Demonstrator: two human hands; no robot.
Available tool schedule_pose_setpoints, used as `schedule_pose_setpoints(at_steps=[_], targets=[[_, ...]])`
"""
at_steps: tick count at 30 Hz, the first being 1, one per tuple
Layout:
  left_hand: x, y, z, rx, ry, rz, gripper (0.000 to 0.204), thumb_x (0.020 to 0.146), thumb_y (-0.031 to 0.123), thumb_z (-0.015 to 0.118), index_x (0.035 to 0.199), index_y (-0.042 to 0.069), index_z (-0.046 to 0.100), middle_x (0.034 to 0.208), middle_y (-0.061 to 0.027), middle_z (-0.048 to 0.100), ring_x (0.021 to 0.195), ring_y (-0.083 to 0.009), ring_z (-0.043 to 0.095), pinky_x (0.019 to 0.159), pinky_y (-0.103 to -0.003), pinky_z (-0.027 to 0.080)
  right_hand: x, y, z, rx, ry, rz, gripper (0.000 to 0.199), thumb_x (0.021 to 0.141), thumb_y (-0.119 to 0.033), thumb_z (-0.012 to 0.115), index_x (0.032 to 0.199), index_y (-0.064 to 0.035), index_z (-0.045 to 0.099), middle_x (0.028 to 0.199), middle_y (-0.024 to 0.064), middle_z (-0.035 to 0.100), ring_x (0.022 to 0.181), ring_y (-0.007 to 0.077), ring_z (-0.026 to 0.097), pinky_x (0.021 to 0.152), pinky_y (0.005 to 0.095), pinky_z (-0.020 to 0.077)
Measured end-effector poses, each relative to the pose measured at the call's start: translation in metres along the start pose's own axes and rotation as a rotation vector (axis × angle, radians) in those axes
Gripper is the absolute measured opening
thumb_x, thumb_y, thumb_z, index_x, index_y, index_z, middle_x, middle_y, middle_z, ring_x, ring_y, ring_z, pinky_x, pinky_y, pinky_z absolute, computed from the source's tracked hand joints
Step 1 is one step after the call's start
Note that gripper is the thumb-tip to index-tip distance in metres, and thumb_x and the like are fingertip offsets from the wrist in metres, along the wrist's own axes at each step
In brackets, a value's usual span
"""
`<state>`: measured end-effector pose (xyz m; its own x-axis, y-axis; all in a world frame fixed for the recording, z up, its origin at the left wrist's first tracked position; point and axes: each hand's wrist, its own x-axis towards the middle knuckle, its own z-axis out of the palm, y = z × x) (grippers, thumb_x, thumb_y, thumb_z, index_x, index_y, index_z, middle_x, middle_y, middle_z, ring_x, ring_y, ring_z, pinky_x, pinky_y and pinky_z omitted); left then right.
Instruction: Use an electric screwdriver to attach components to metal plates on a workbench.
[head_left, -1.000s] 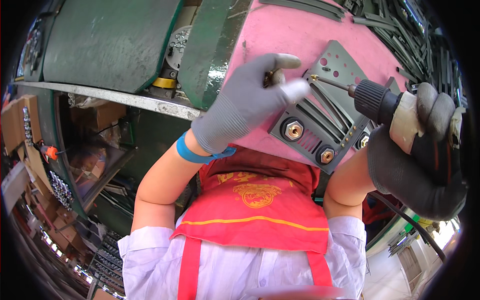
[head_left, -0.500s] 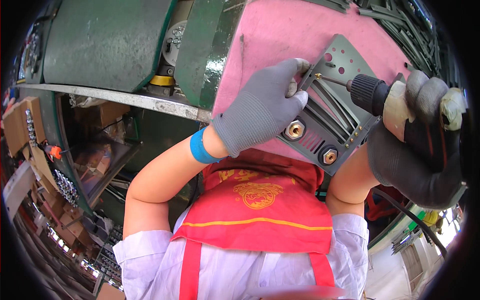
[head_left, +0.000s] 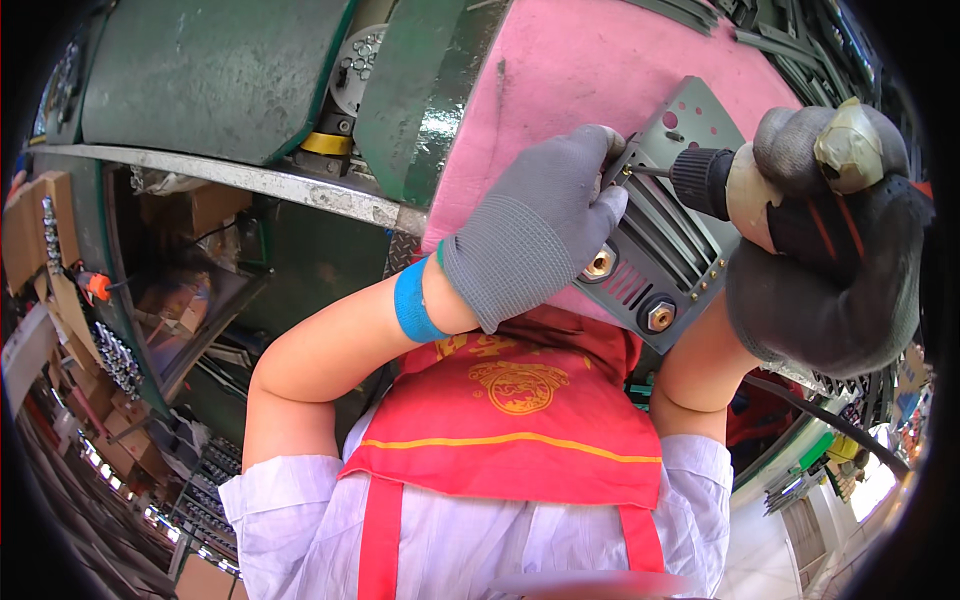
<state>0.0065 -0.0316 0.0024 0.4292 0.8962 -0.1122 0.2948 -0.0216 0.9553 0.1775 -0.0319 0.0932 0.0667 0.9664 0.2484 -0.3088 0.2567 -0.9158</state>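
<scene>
A grey metal panel (head_left: 690, 262) with punched holes, slots and raised ribs lies tilted on the pink work surface. Two brass fittings sit near its lower edge: one brass fitting (head_left: 600, 264) by my left wrist, and a second brass fitting (head_left: 660, 317) closer to the apron. My gloved left hand (head_left: 565, 205) grips the panel's left edge between thumb and fingers. Closed around a power screwdriver (head_left: 745, 195) is my gloved right hand (head_left: 840, 220). Its bit meets a small brass screw (head_left: 627, 171) at the panel's edge, beside my left fingertips. Several more small brass screws line the right side.
The pink surface (head_left: 560, 80) stretches away behind the panel. Stacked dark metal strips (head_left: 800, 55) lie at the far right. To the left stands a green metal cabinet (head_left: 200, 75) with a pale ledge. A black cable (head_left: 830, 420) runs past my right forearm.
My right hand and the screwdriver have shifted left and slightly up, the bit tip now closer to the panel edge. My left hand still holds the panel, which appears slightly shifted in view.
</scene>
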Motion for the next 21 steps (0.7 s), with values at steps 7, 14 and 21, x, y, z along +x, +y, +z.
schedule_pose_setpoints(at_steps=[7, 14, 21], targets=[[0.000, 0.000, 0.001, -0.061, -0.020, -0.062, 0.027, 0.086, 0.005, 0.063, 0.111, -0.004, 0.057, 0.059, -0.0057, 0.042, 0.055, -0.0127, 0.043, 0.053, -0.031, 0.039, 0.005, 0.009, 0.011, -0.086, -0.069, 0.023, 0.027, 0.090, -0.023, 0.045, 0.089, 0.0031, 0.049, 0.076, 0.0110, 0.045, 0.061, 0.0164, 0.038, 0.054, 0.0310, 0.0310], [-0.002, 0.004, -0.008, -0.169, -0.102, -0.148, 0.032, 0.087, 0.008, 0.064, 0.116, -0.002, 0.055, 0.068, -0.0020, 0.048, 0.062, -0.0096, 0.046, 0.056, -0.027, 0.040, 0.009, 0.015, 0.010, -0.155, -0.127, 0.038, 0.028, 0.094, -0.022, 0.042, 0.089, 0.0044, 0.049, 0.077, 0.0119, 0.047, 0.059, 0.0165, 0.040, 0.053, 0.0313, 0.0324], [0.006, 0.001, -0.039, -0.593, -0.253, -0.308, 0.038, 0.100, 0.025, 0.046, 0.127, -0.001, 0.053, 0.086, -0.0039, 0.058, 0.069, -0.0068, 0.052, 0.060, -0.020, 0.045, 0.006, -0.017, 0.015, 0.120, -0.094, 0.048, 0.028, 0.077, -0.029, 0.059, 0.083, -0.0029, 0.049, 0.072, 0.0039, 0.041, 0.062, 0.0136, 0.035, 0.059, 0.0288, 0.0271]])
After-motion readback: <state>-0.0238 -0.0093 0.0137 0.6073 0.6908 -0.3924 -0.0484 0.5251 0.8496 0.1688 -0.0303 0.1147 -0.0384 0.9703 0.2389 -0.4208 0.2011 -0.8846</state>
